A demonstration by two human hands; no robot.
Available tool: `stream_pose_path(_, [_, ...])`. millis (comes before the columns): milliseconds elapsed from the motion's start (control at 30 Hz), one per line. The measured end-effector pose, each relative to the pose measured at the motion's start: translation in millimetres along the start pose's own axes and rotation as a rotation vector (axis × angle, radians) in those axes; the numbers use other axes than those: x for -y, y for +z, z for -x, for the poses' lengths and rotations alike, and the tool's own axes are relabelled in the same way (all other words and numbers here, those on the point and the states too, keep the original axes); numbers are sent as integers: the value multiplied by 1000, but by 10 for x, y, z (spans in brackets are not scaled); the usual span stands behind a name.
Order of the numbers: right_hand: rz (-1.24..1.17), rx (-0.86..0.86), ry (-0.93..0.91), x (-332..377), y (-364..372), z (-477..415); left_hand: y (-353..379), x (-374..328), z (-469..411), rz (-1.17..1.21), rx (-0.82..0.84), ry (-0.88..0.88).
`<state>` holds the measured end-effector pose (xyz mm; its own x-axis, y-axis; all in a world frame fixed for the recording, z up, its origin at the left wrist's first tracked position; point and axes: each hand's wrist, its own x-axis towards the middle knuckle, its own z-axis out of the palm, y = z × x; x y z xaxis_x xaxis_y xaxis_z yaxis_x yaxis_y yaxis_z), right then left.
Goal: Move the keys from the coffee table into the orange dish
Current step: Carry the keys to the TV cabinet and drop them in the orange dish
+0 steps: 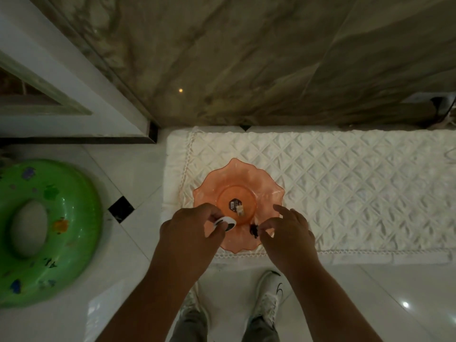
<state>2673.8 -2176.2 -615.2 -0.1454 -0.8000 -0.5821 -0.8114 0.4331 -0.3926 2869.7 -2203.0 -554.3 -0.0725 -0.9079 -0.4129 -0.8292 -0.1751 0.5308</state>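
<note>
Both forearms are bare, with no sleeves reaching into view, and no watch, band or ring shows on the left hand [191,227] or the right hand [287,234]. The legs are covered by grey trousers [192,327] of a plain, loose cloth. The right shoe [270,294] is a white lace-up trainer with a dark curved mark on its side; the left shoe [191,301], also white, is mostly hidden.

Glossy white floor tiles [138,169], marbled brown wall [246,58], quilted white cloth [345,188], green swim ring [49,230].
</note>
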Motion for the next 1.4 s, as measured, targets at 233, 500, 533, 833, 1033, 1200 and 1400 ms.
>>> stream_pose_path(233, [-24,-39,-71,69,-217,-123,102,-53,-122,-88,22,-4])
stream_pose_path(500, [-125,-94,-133,164,-282,-230,408,179,-327,-234,128,-39])
stream_pose_path(533, [-130,-96,-137,170,-279,-231,439,216,-340,-238,135,-51])
stream_pose_path(833, [-145,-77,-141,326,-320,-189,393,405,-370,-348,101,-19])
stream_pose_path(1033, [-203,-148,-174,543,-730,24,-131,-47,-261,23,-117,106])
stream_pose_path(1200, [-228,-223,-236,786,-1455,486,-832,-702,37,49,-139,170])
stream_pose_path(1400, [-191,-344,-381,1211,-2561,1453,-1762,-1698,793,64,-223,278])
